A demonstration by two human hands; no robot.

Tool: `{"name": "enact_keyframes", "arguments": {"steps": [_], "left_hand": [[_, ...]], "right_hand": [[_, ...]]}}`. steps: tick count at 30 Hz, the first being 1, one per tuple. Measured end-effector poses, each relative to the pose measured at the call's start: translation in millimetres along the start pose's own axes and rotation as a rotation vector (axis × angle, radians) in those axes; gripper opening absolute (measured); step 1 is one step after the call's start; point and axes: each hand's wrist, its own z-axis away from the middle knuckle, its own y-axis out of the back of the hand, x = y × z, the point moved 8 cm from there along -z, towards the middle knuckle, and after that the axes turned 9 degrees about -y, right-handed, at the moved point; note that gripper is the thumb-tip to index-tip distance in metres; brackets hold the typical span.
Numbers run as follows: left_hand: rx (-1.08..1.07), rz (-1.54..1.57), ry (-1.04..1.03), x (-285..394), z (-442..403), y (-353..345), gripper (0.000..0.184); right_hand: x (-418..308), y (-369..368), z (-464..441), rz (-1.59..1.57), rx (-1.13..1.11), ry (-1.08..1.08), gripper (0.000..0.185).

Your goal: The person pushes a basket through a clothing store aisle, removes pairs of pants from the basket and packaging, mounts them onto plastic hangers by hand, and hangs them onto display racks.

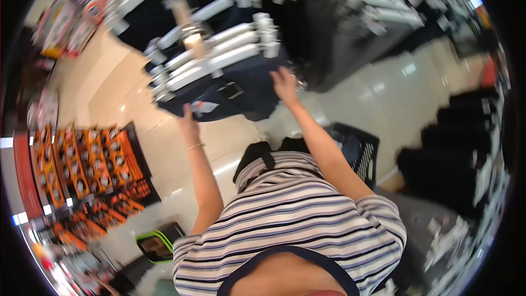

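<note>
Dark navy pants (pixel 241 90) hang in front of me from a white clip hanger (pixel 216 68), with a pale tag and a small rectangular patch on the cloth. At their lower left edge, my left hand (pixel 189 125) is closed on the fabric, its thumb pointing up. My right hand (pixel 285 85) grips the right edge of the same pants, some fingers bent over the side. Blur hides the exact finger contact. More white hangers with dark clothes sit close behind on the same rack.
Grey clothes (pixel 342 38) hang to the right of the rack. A dark basket (pixel 361 153) is by my right side. Orange-packaged goods (pixel 87 159) fill a display at left. Stacked black clothes (pixel 438 159) lie at far right, and a green-rimmed object (pixel 156 245) is at lower left.
</note>
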Motion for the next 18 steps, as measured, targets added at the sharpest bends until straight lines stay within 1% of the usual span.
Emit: {"name": "enact_keyframes", "arguments": {"steps": [1, 2, 3, 4, 5, 6, 7, 8, 9, 10, 11, 13, 14, 15, 16, 17, 18], "left_hand": [[0.038, 0.011, 0.044, -9, 2, 5, 0.016], [0.072, 0.015, 0.087, -17, 6, 8, 0.017], [0.092, 0.053, 0.058, -20, 9, 11, 0.020], [0.120, 0.090, 0.026, -23, 11, 16, 0.026], [0.100, 0.098, 0.044, -30, 9, 23, 0.032], [0.159, 0.092, 0.086, -33, 11, 28, 0.036], [0.232, 0.147, 0.082, -11, 25, 5, 0.040], [0.212, 0.214, 0.077, -7, 28, -5, 0.042], [0.163, 0.123, 0.009, 5, 33, -17, 0.045], [0.164, 0.093, -0.003, 11, 38, -25, 0.047], [0.166, 0.063, -0.015, 16, 43, -32, 0.049], [0.266, 0.117, 0.067, 12, 42, -34, 0.051], [0.192, 0.122, 0.065, 6, 37, -32, 0.052], [0.118, 0.121, 0.065, -3, 32, -23, 0.053], [0.045, 0.121, 0.068, -9, 31, -24, 0.055], [0.078, 0.325, 0.149, -11, 39, -35, 0.057], [0.055, 0.272, 0.153, -21, 38, -30, 0.057]], "right_hand": [[3, 0, 3, -0.093, -0.053, -0.068, 0.021], [13, 1, 9, -0.214, -0.010, -0.060, 0.024], [22, 2, 13, -0.120, 0.001, -0.019, 0.025], [20, 7, 18, -0.123, -0.038, -0.005, 0.023], [28, 10, 24, -0.085, -0.034, -0.042, 0.022], [31, 14, 28, -0.059, -0.038, -0.029, 0.019], [33, 19, 32, -0.003, -0.017, -0.013, 0.015], [34, 24, 35, 0.049, -0.004, 0.008, 0.011], [37, 29, 38, 0.062, -0.028, 0.021, 0.007], [41, 34, 42, 0.072, -0.059, 0.034, 0.005], [53, 38, 45, 0.201, -0.154, -0.019, 0.005], [94, 39, 61, 0.442, -0.354, -0.125, 0.007], [130, 39, 75, 0.490, -0.463, -0.230, 0.012], [155, 59, 93, 0.395, -0.484, -0.317, 0.014], [202, 67, 114, 0.315, -0.502, -0.385, 0.016], [238, 90, 135, 0.222, -0.441, -0.375, 0.017], [273, 122, 160, 0.157, -0.338, -0.613, 0.019]]}}
